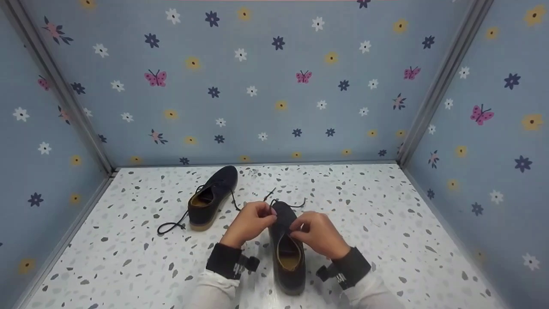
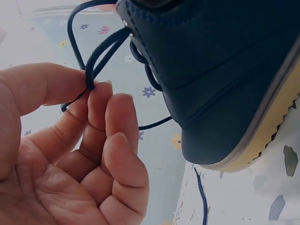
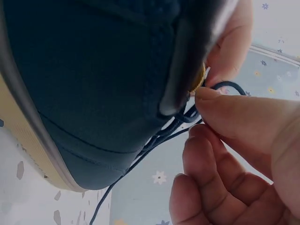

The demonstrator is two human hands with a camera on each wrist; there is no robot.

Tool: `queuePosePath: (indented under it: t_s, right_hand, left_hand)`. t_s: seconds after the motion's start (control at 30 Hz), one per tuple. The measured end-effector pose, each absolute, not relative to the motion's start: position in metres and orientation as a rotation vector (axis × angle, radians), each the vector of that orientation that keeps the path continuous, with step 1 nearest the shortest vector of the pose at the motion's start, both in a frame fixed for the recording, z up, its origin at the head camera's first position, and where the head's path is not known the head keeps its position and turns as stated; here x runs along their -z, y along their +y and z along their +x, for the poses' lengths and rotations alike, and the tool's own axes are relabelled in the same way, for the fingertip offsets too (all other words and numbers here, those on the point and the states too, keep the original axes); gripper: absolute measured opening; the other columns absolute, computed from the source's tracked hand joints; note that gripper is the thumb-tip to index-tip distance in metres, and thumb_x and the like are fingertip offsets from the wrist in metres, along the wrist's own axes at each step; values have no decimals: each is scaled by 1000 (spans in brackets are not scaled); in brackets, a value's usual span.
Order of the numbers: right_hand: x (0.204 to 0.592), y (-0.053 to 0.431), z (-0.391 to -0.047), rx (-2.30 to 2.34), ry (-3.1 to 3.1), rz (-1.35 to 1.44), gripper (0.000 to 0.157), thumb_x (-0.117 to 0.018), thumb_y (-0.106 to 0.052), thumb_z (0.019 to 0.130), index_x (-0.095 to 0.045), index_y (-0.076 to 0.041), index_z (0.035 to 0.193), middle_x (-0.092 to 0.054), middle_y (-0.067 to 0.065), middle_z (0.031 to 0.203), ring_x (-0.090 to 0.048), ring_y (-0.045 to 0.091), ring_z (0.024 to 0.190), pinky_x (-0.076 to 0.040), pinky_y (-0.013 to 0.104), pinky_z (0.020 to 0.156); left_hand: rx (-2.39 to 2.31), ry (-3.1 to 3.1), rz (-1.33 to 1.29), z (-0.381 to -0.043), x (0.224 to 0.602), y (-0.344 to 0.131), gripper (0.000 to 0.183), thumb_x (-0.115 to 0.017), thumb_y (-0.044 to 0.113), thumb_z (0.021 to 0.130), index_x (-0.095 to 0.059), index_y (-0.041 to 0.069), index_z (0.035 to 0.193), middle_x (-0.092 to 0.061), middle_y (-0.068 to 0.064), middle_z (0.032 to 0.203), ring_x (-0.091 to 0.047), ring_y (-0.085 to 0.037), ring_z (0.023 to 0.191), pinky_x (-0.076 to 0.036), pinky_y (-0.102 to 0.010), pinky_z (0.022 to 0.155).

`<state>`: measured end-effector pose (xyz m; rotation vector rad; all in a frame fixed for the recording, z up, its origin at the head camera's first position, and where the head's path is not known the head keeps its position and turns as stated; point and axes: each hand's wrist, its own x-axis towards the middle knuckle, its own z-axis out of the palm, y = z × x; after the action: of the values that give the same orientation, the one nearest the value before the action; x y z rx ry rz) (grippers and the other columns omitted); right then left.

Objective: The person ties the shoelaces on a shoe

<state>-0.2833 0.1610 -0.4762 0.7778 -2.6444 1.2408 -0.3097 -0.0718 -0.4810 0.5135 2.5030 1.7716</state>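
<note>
A dark lace-up shoe (image 1: pixel 290 277) with a tan lining stands on the floor, toe pointing away, between both hands. My left hand (image 1: pixel 251 221) is at its left side; in the left wrist view its thumb and forefinger pinch a doubled dark shoelace (image 2: pixel 90 77) beside the lacing edge. On the other side, my right hand (image 1: pixel 319 231) reaches to the top of the lacing. The right wrist view shows its thumb and fingers pinching at the lace (image 3: pixel 187 117) by the shoe opening; the exact grip is partly hidden. Loose lace ends extend past the toe.
The matching shoe (image 1: pixel 214 197) stands farther left, its laces undone, one looped on the floor. A speckled white floor (image 1: pixel 377 257) lies under everything. Blue flowered panels (image 1: pixel 257 64) enclose the back and both sides.
</note>
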Motion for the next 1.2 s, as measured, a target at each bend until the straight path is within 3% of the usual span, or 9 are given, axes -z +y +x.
queuePosePath:
  t_s: [0.17, 0.33, 0.43, 0.53, 0.77, 1.2]
  right_hand:
    - [475, 169, -288, -1272, -2643, 747, 9, -82, -9, 87, -80, -11, 96, -76, 1, 93, -68, 9, 75, -55, 22, 68]
    - [477, 176, -297, -1317, -2622, 638, 17, -79, -18, 93, -75, -8, 106, -75, 1, 86, -68, 13, 71, -54, 23, 67]
    - [478, 179, -303, -1411, -2612, 577, 14, -76, -21, 96, -75, -9, 104, -72, 4, 82, -69, 24, 68, -55, 25, 63]
    - [479, 180, -310, -1553, -2586, 526, 14, -74, -21, 98, -75, -8, 101, -71, 8, 80, -70, 27, 66, -57, 26, 61]
    - [479, 177, -325, -1649, -2694, 419, 28, -69, -29, 101, -73, -2, 92, -66, 2, 71, -62, 13, 57, -54, 27, 57]
    - [467, 164, -347, -1216, -3147, 434, 48, -61, -48, 102, -76, -5, 88, -61, -2, 64, -54, 11, 53, -43, 25, 50]
  left_hand:
    - [-1770, 2486, 535, -310, 482, -73, 6, -71, 6, 92, -72, 0, 95, -72, -7, 81, -62, -8, 70, -52, -25, 71]
    - [-1746, 2501, 543, -310, 483, -73, 6, -70, 5, 91, -73, 1, 94, -71, -6, 81, -61, -8, 70, -51, -25, 71]
    - [-1730, 2512, 543, -310, 483, -73, 5, -70, 5, 90, -72, 2, 93, -70, -5, 80, -60, -8, 70, -51, -25, 70]
    - [-1719, 2520, 546, -311, 484, -74, 5, -70, 5, 89, -72, 2, 93, -70, -5, 79, -61, -8, 69, -51, -25, 70]
    - [-1715, 2514, 549, -311, 484, -75, 5, -70, 5, 89, -73, 1, 93, -70, -4, 79, -61, -8, 69, -52, -25, 70]
    - [-1694, 2502, 551, -311, 482, -77, 6, -69, 7, 90, -73, 2, 92, -69, 0, 78, -62, -8, 70, -52, -25, 70]
